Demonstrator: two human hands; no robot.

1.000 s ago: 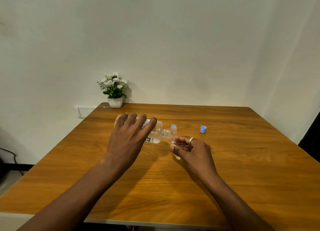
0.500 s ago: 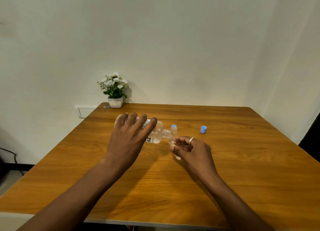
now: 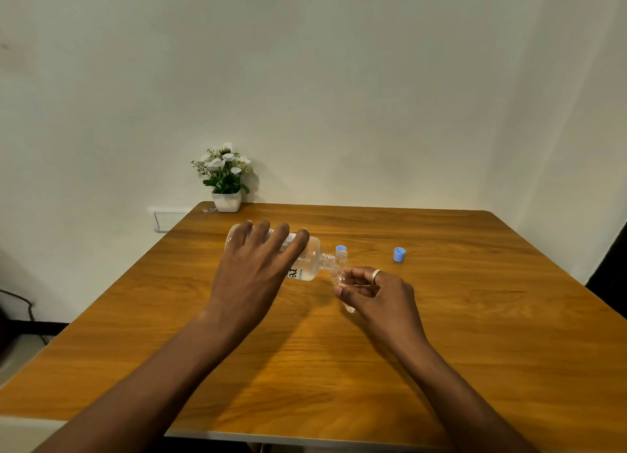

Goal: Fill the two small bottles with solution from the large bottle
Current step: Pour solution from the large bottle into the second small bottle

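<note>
- Head view: next to nothing has moved since the earlier frames. Both hands, the tipped bottle and the loose cap sit where they were.
- The left hand [image 3: 251, 276] holds the large bottle [image 3: 310, 259] on its side above the counter [image 3: 475, 317], its neck pointing right. Four fingers [image 3: 280, 240] lie spread across the top of the label, and the thumb is hidden underneath.
- The right hand [image 3: 380, 293] holds a small bottle [image 3: 341, 279] in curled fingers, tilted, with its mouth up against the large bottle's neck. A ring [image 3: 376, 275] shows on one finger.
- Clear liquid lies in the lower side of the large bottle. I cannot tell how full the small one is.
- The second small bottle [image 3: 341, 253], which has a blue top, stands on the counter just behind the two necks.
- A loose blue cap [image 3: 399, 254] stands further right, well apart from the hands.
- A potted plant [image 3: 225, 177] with white flowers sits at the far left corner against the wall.
</note>
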